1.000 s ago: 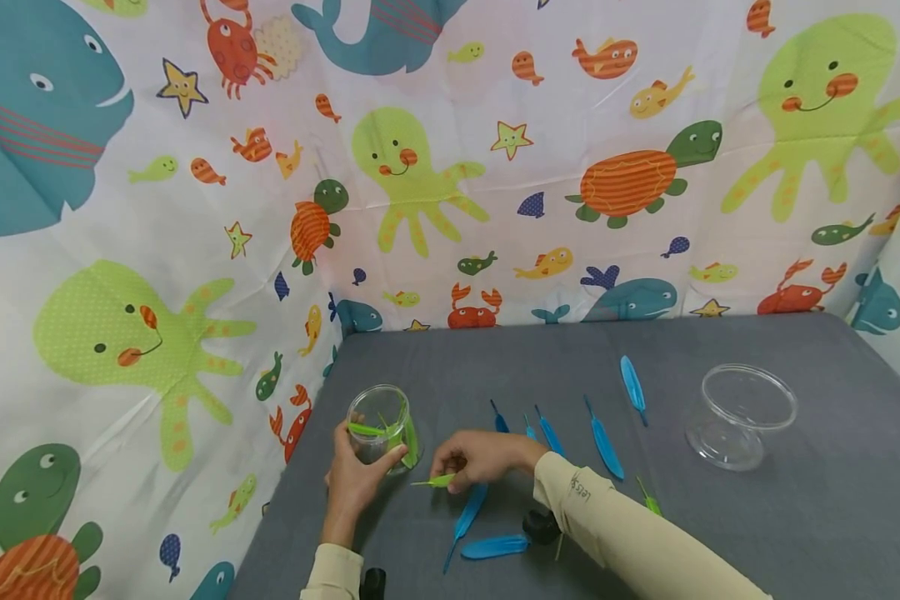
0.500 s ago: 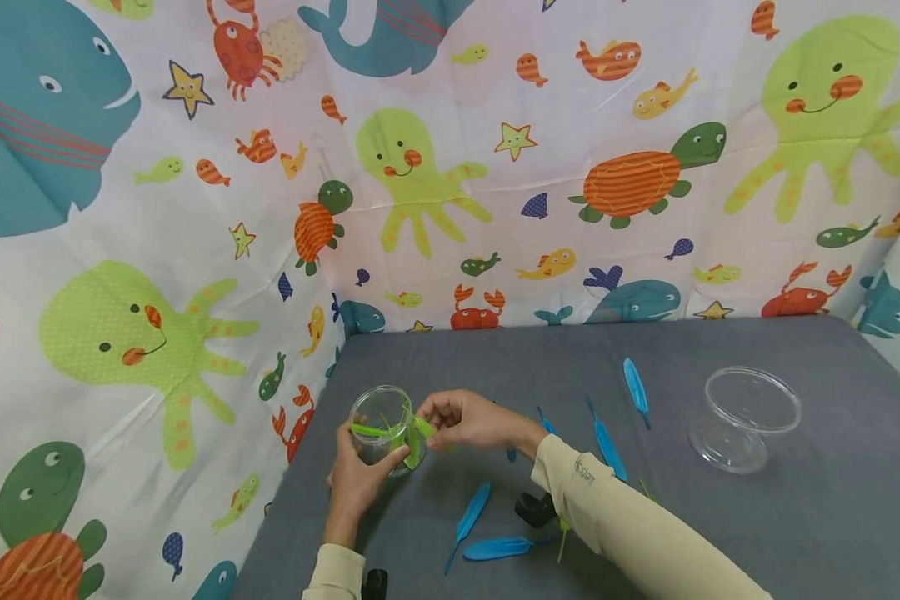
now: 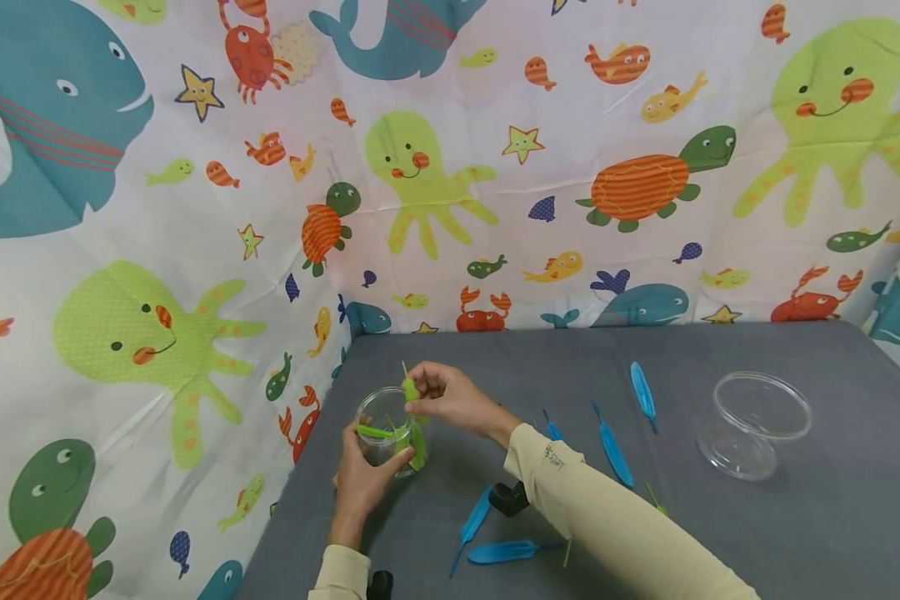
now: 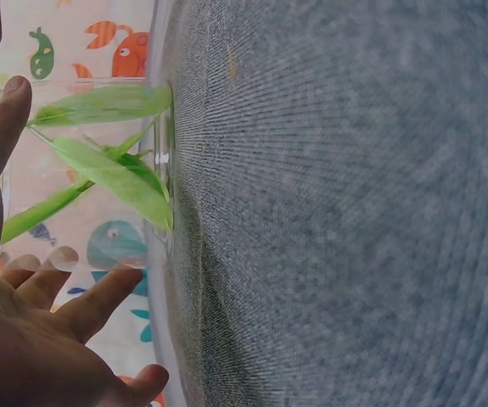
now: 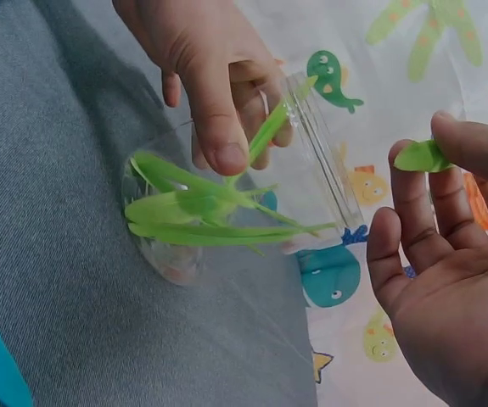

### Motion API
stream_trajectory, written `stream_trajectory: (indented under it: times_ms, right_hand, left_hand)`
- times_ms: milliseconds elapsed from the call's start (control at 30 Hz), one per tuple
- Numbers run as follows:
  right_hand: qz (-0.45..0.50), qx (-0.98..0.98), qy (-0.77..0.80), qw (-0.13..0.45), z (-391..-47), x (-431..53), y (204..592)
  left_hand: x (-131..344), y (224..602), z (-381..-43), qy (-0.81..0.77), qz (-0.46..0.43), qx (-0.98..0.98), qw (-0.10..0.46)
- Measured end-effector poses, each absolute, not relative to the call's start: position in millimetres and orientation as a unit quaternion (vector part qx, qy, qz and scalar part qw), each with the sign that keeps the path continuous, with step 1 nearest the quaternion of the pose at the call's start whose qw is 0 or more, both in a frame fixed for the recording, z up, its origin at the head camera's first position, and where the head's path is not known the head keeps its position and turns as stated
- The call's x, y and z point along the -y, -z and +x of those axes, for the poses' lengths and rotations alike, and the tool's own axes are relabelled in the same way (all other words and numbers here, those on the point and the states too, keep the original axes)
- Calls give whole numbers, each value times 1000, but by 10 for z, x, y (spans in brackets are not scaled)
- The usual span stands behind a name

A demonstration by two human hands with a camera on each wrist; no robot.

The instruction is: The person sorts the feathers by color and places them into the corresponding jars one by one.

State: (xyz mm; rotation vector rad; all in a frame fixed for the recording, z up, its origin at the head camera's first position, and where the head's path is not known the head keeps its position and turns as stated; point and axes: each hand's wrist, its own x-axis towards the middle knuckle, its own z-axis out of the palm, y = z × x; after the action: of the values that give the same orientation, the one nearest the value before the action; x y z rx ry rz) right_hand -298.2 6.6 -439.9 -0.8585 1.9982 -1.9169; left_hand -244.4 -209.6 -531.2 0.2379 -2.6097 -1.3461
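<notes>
My left hand (image 3: 363, 477) grips a clear glass jar (image 3: 381, 405) standing at the left of the table, thumb on the near side and fingers round the far side. Several green feathers (image 5: 193, 203) lean inside the jar, one reaching its rim. Close over the rim, my right hand (image 3: 457, 402) pinches another green feather (image 3: 410, 389) between thumb and fingers. Its thin quill points up in the head view. In the right wrist view only a short piece of this feather (image 5: 422, 157) shows at the fingertips.
Blue feathers lie scattered on the grey table, among them one near the front (image 3: 502, 552) and one farther back (image 3: 643, 396). A clear footed glass bowl (image 3: 742, 446) stands at the right. Beside the right sleeve lies a green feather (image 3: 656, 500). A printed sea-animal curtain (image 3: 450, 200) hangs behind.
The right hand has risen from the table beside the jar to its rim, carrying the green feather, whose quill has turned from sideways to upward. The left hand still holds the jar.
</notes>
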Motion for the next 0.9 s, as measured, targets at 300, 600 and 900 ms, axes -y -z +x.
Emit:
stream_trajectory:
  times_ms: [300, 600, 900]
  right_hand:
    - [-283, -687, 664, 85, -3006, 57, 4417]
    - [-250, -722, 645, 31, -3055, 231, 4471]
    - [-245, -736, 630, 16, -3084, 365, 4529]
  left_hand:
    - [2093, 5295, -2432, 458, 82, 880, 97]
    - [2090, 5290, -2423, 460, 82, 879, 98]
    - [2098, 5286, -2428, 459, 78, 879, 100]
